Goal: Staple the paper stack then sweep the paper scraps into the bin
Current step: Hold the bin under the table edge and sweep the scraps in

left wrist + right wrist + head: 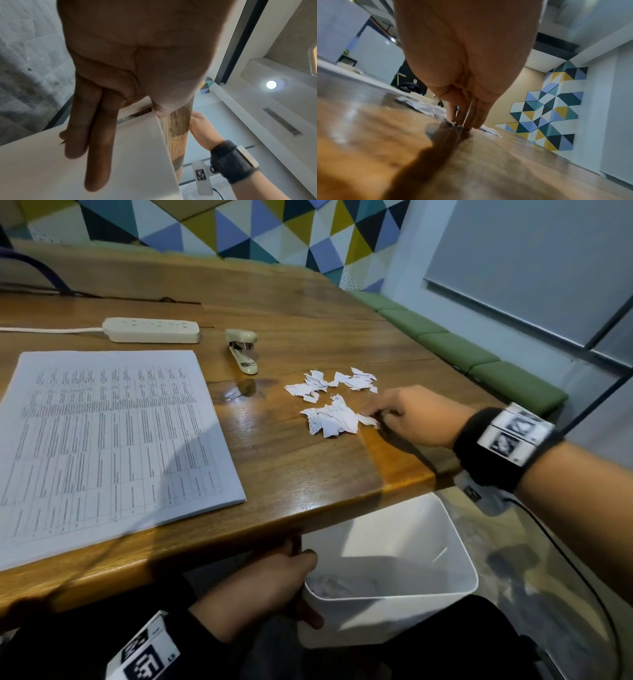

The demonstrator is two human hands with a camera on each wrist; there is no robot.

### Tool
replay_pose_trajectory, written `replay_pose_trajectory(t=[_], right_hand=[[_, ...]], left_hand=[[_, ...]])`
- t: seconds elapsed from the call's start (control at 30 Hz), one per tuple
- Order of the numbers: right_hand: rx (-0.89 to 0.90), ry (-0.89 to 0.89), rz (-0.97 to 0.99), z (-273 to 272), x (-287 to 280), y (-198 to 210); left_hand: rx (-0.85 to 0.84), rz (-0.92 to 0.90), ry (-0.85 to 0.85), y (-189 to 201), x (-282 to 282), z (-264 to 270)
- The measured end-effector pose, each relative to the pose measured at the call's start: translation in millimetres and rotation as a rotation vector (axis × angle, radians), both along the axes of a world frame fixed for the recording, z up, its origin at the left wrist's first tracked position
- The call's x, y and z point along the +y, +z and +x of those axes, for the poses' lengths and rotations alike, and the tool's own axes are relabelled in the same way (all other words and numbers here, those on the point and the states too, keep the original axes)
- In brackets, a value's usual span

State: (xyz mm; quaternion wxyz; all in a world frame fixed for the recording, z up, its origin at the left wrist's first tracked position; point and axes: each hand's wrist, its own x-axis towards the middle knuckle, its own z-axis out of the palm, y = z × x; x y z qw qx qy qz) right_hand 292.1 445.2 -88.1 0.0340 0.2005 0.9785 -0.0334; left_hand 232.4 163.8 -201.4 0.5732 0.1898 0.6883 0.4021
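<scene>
Torn white paper scraps lie in two clusters on the wooden table (291, 474), one far (332, 383) and one near (330, 419). My right hand (380, 419) rests its fingertips on the table at the near cluster's right edge, fingers extended together (467, 125) among the scraps (428, 108). Below the table's front edge my left hand (294, 583) grips the corner of the white bin (394, 599), fingers (96, 148) flat along its outer wall (137, 155). The printed paper stack (113, 436) lies at left. The beige stapler (242, 350) sits behind it.
A white power strip (152, 330) with its cord lies at the back left. Green bench cushions (479, 361) run along the table's right side. The bin holds some paper at its bottom. A black cable hangs from my right wrist.
</scene>
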Motion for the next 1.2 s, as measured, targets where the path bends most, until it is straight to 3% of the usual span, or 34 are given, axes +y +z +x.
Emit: replay_pose_trajectory(t=[0.2,0.43,0.7,0.9,1.2], right_hand=[[0.135,-0.019,-0.143,26,-9,5],[0.087,0.011,-0.036,-5,-12,-6],[0.151,0.124,-0.079,71,-67,-14],[0.161,0.001,-0.044,66,-51,-15],[0.207,0.101,-0.048,103,-100,-27]], left_hand=[[0.052,0.003,-0.031,-2,-3,0],[0.078,0.032,-0.031,2,-1,7],[0.046,0.028,-0.040,3,-6,3],[0.074,0.021,-0.030,7,-5,7],[0.106,-0.034,-0.020,13,-5,8]])
